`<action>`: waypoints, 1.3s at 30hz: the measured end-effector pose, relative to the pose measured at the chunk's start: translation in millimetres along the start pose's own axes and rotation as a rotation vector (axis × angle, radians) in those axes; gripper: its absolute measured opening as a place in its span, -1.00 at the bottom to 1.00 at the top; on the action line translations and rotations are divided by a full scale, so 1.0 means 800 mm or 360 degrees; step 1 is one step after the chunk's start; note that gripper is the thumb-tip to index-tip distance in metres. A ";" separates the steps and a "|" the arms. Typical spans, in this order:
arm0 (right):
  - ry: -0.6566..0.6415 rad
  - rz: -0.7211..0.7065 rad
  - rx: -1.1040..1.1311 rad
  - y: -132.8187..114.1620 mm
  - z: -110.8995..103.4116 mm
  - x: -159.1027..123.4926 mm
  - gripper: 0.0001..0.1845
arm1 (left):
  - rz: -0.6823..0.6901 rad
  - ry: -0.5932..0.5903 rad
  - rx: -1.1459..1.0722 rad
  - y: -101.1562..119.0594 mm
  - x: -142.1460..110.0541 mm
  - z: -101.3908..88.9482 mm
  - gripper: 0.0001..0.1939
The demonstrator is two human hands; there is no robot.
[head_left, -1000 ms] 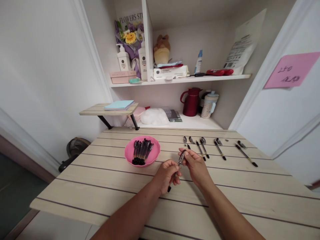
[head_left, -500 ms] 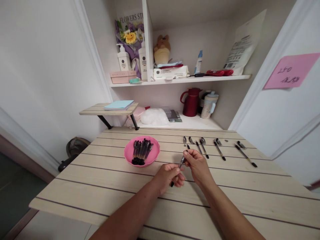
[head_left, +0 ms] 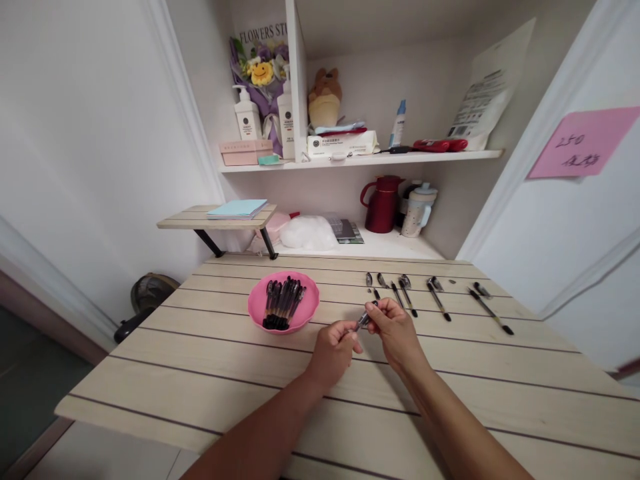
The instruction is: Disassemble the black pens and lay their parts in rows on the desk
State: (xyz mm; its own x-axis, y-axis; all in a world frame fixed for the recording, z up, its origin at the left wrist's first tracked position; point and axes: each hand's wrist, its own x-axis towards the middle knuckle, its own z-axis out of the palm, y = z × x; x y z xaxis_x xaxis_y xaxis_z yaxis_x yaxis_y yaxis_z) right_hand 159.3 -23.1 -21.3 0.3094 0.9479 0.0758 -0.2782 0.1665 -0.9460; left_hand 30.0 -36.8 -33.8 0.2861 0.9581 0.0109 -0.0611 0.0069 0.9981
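Note:
Above the middle of the table I hold a dark pen (head_left: pixel 363 321) between both hands. My right hand (head_left: pixel 397 335) pinches its upper end between thumb and fingertips. Curled around the lower part is my left hand (head_left: pixel 332 353), which hides the pen's other end. To the left, a pink scalloped bowl (head_left: pixel 313 313) holds a bundle of black pens (head_left: pixel 283 303). Beyond my right hand lie pen pieces: dark caps (head_left: pixel 381 280), a slim pen part (head_left: pixel 397 294) and black pen barrels such as the one (head_left: pixel 439 300) farther right.
On the right, another pen barrel (head_left: pixel 490 311) lies slanted beside a cap (head_left: pixel 481 289). A small raised shelf (head_left: pixel 190 219) with blue paper (head_left: pixel 237 209) stands at the back left. Behind the table are a red jug (head_left: pixel 381 207) and a light cup (head_left: pixel 419 212).
My left hand has turned and its fingers have curled in more. The pen's black lower end, visible below that hand before, is now hidden. My right hand has barely moved.

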 end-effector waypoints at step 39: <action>-0.0296 -0.0007 -0.0154 -0.036 -0.001 -0.003 -0.45 | -0.0550 -0.0674 -0.0884 0.006 0.005 -0.017 -0.71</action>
State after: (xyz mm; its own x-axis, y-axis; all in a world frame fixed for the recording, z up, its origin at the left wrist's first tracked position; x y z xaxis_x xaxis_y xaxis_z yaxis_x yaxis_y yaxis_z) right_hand 167.6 -30.6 5.6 0.1348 0.9825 0.1284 -0.1856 0.1523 -0.9708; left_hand 17.7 -29.0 -29.4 0.7103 0.6851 -0.1615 -0.3399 0.5348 0.7736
